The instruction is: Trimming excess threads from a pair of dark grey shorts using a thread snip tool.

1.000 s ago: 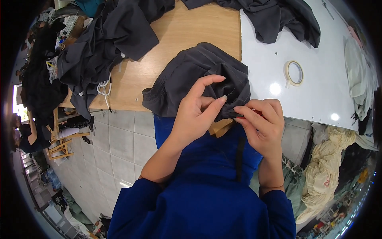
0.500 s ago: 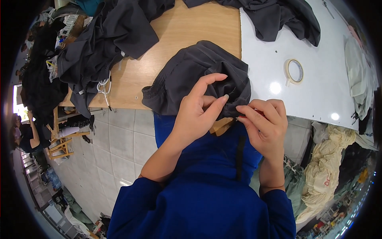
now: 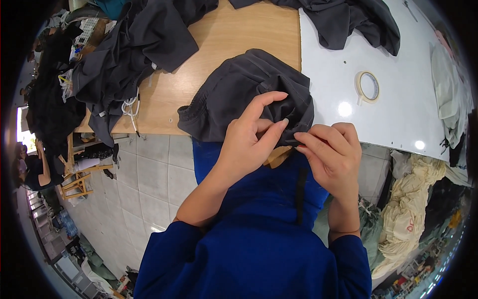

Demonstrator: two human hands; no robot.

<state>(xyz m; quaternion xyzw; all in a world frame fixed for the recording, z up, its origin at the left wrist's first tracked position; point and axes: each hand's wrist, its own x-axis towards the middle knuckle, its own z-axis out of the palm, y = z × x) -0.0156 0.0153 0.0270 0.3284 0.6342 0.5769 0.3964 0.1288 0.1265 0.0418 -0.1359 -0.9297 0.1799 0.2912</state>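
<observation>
A dark grey garment (image 3: 224,94) with a gathered, elastic-looking edge at its left lies bunched at the table's front edge. My left hand (image 3: 249,142) is over its near part, index finger and thumb apart, the other fingers curled and partly hidden. No grip shows between that thumb and index finger. My right hand (image 3: 331,154) pinches the garment's near right edge between thumb and fingertips. Whether something small, such as a thread or needle, is also in that pinch I cannot make out.
More dark grey garments (image 3: 134,50) lie at the far left, with a white cord (image 3: 130,109) beside them. A roll of masking tape (image 3: 367,87) lies on the white tabletop (image 3: 333,84). Cream cloth (image 3: 406,214) is heaped at the right. A person (image 3: 37,167) is at the far left.
My right hand has shifted very slightly up and to the right, still pinching the garment's edge. My left hand has barely moved, and the garment lies almost the same.
</observation>
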